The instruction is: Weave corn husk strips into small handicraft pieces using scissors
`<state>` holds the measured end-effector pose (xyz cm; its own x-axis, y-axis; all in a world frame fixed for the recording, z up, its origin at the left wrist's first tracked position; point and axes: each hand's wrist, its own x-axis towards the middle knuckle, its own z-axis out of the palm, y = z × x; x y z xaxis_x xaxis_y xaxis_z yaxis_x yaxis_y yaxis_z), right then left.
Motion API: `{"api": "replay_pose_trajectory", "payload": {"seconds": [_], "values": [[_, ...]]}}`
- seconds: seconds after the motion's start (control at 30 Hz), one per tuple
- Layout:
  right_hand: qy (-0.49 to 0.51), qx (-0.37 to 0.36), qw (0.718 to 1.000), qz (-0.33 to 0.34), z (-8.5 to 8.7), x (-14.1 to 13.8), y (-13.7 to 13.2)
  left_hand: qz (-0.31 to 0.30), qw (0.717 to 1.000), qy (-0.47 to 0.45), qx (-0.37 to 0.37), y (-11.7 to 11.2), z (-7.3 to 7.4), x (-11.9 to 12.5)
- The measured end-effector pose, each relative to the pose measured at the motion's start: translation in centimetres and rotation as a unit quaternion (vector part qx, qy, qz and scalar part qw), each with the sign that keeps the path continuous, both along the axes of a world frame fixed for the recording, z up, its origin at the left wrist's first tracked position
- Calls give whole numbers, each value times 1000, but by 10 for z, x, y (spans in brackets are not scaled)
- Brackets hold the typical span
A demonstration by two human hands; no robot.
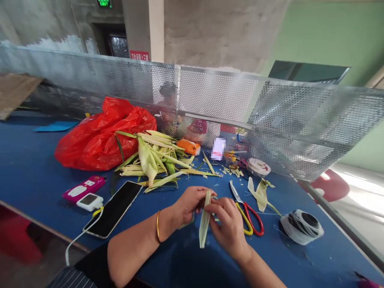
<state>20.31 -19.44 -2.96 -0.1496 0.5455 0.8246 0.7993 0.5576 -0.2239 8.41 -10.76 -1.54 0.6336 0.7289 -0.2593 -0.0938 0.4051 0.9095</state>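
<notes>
Between my hands is a folded strip of pale green corn husk (204, 228), hanging down over the blue table. My left hand (190, 202) pinches it near the top, a gold bangle on that wrist. My right hand (226, 224) grips the same strip from the other side, fingers curled. Just right of my right hand lie scissors (249, 214) with one red and one yellow handle. Farther right rests a dried, tied piece of husk (260, 195), its thin stem pointing toward a spool of white thread (301, 227).
A heap of corn husks (148, 160) lies before a red plastic bag (102, 140). A phone (117, 208), a magenta power bank (85, 189) and a white cable are at left. An orange tissue pack (188, 147) and a tape roll (258, 167) sit near the perforated metal screen (216, 92).
</notes>
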Motion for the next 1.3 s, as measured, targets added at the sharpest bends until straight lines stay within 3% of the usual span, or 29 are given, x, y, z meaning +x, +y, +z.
{"api": "replay_pose_trajectory", "payload": {"seconds": [0.13, 0.27, 0.33, 0.47, 0.57, 0.67, 0.9, 1.17, 1.3], "values": [[-117, 65, 991, -14, -7, -1, -1, 17, 999, 7, -26, 4, 5, -4], [-133, 63, 989, -12, -7, 2, -1, 55, 997, 16, 51, 8, 10, -6], [-129, 61, 990, -17, -6, 4, -1, 55, 997, 4, 53, 9, 12, -7], [-192, 31, 980, -27, -4, 8, -1, 3, 997, -45, -65, 10, 15, -12], [-207, 14, 978, -12, -2, 9, -3, 7, 987, -68, -148, 10, 20, -13], [-195, 51, 979, -27, -1, 7, -7, 24, 982, -75, -173, 7, 22, -11], [-342, 84, 936, -21, -12, -4, -2, 25, 970, -112, -216, 0, 7, 0], [-258, 89, 961, -30, -14, 3, 0, 29, 965, -145, -217, 2, 2, 2], [-89, 30, 987, -132, -11, 20, 5, 56, 973, -134, -181, 4, 6, -2]]}}
